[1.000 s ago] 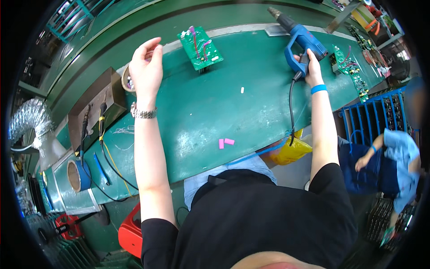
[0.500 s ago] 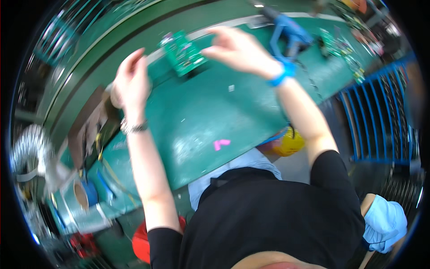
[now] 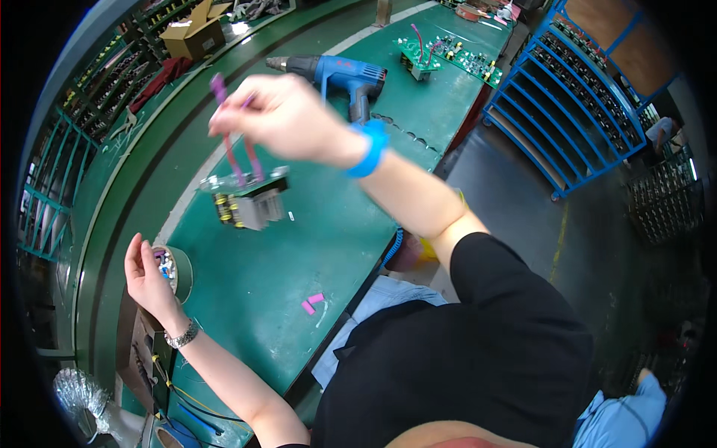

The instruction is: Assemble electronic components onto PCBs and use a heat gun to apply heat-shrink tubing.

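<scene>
My right hand (image 3: pixel 287 119) is raised over the bench, its fingers pinching the red and purple wires (image 3: pixel 243 160) of a circuit board (image 3: pixel 254 201). The board hangs tilted below the hand, slightly blurred, with yellow-banded components and a grey block on its underside. To the left, my left hand (image 3: pixel 153 287) is beside a round container (image 3: pixel 185 276) of small mixed parts. Its fingers are stretched and slightly apart, and nothing shows between them. Two short pink tube pieces (image 3: pixel 312 303) lie near the bench's front edge.
A blue heat gun (image 3: pixel 347 75) lies behind my right hand. More circuit boards (image 3: pixel 448 56) sit at the far right of the green bench (image 3: pixel 261 299). A blue rack (image 3: pixel 564 104) stands to the right. Cables (image 3: pixel 194 399) and a silver duct (image 3: pixel 89 403) are at lower left.
My right hand has moved left and taken hold of the wires, and the board is now off the bench. My left hand has shifted left and down beside the container. The view has turned right.
</scene>
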A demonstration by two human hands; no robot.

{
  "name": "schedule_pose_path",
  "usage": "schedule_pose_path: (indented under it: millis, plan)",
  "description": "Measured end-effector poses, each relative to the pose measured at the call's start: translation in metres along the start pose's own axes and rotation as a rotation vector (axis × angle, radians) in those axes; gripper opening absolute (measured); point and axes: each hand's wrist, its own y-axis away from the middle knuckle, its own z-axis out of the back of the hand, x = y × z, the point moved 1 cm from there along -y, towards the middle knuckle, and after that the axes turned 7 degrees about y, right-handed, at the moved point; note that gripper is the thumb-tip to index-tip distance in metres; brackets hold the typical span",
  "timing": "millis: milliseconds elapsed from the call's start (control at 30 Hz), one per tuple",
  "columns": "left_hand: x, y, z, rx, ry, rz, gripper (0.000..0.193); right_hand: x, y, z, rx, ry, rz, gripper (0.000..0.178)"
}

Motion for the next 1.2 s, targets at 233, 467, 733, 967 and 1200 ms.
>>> schedule_pose_path:
  millis: [233, 467, 733, 967, 1200]
  plan:
    - [-0.002, 0.002, -0.009, -0.003, 0.002, 0.019, 0.023, 0.093, 0.05, 0.143, 0.155, 0.424, -0.357, 0.015]
    - [0.007, 0.006, -0.021, 0.098, -0.017, 0.026, 0.024, 0.037, 0.062, 0.253, -0.01, 0.964, -0.32, 0.02]
    - [0.027, -0.005, 0.013, 0.107, -0.011, 0.117, 0.027, -0.077, 0.075, 0.255, 0.025, 0.781, -0.52, 0.027]
    - [0.029, -0.005, -0.016, 0.172, -0.094, 0.094, 0.027, -0.08, 0.095, 0.281, -0.204, 0.817, -0.564, 0.022]
    - [0.032, -0.008, -0.015, 0.2, -0.197, 0.036, 0.028, -0.119, 0.082, 0.319, -0.39, 1.069, -0.541, 0.025]
